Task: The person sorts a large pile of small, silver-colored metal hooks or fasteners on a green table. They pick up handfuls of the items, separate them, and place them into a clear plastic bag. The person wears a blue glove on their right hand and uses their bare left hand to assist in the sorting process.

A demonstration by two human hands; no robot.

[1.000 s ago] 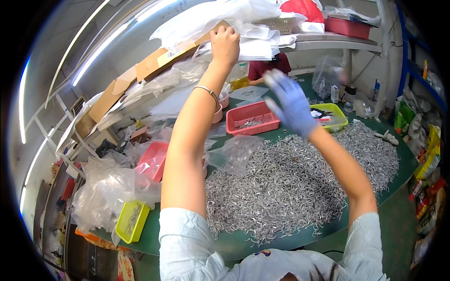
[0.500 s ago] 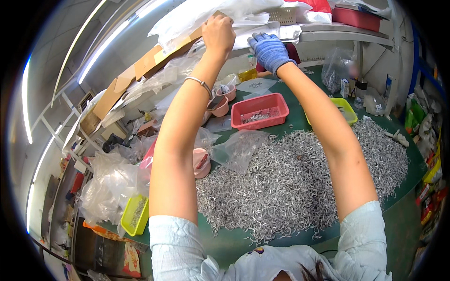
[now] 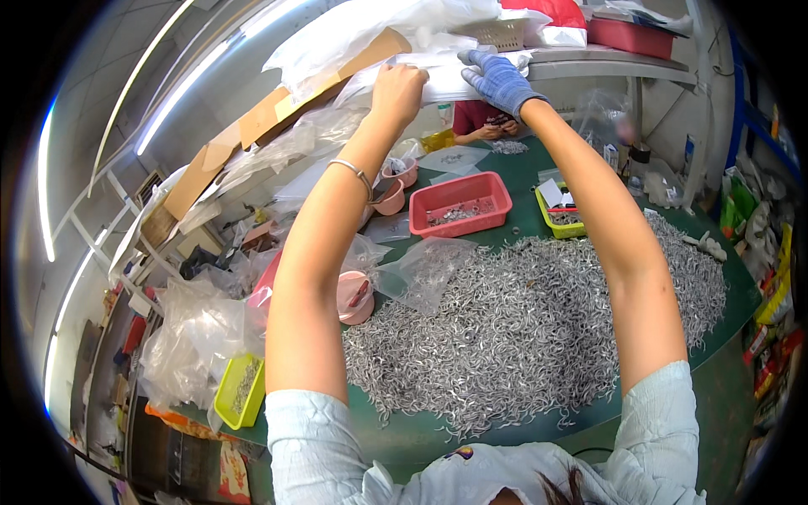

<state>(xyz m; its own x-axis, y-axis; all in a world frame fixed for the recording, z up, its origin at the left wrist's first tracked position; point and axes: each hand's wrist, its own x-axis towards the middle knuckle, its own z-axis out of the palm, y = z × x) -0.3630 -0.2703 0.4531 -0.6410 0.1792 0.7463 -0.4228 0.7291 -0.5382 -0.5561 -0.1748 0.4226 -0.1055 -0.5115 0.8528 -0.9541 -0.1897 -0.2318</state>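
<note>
Both my arms reach up to the shelf (image 3: 606,67) over the far side of the table. My bare left hand (image 3: 399,91), a metal bangle on its wrist, is closed at the near edge of a white sheet (image 3: 446,77); whether this is paper or plastic I cannot tell. My right hand (image 3: 498,82), in a blue knitted glove, rests at the sheet's right end with its fingers stretched out. Below my arms a wide heap of small curved silvery metal pieces (image 3: 497,328) covers much of the green table (image 3: 396,429).
Beyond the heap stand a red tray (image 3: 461,227) and a yellow-green tray (image 3: 566,229) with white cards. Pink cups (image 3: 353,313) and clear bags (image 3: 421,273) lie leftward. Cardboard (image 3: 269,114) edges the shelf. Across the table, a co-worker's hands (image 3: 497,128) hold small dark things.
My left hand has come down from the cardboard edge, and the white sheet now stretches between my hands. My right hand has shifted slightly. The co-worker's hands have come into sight.
</note>
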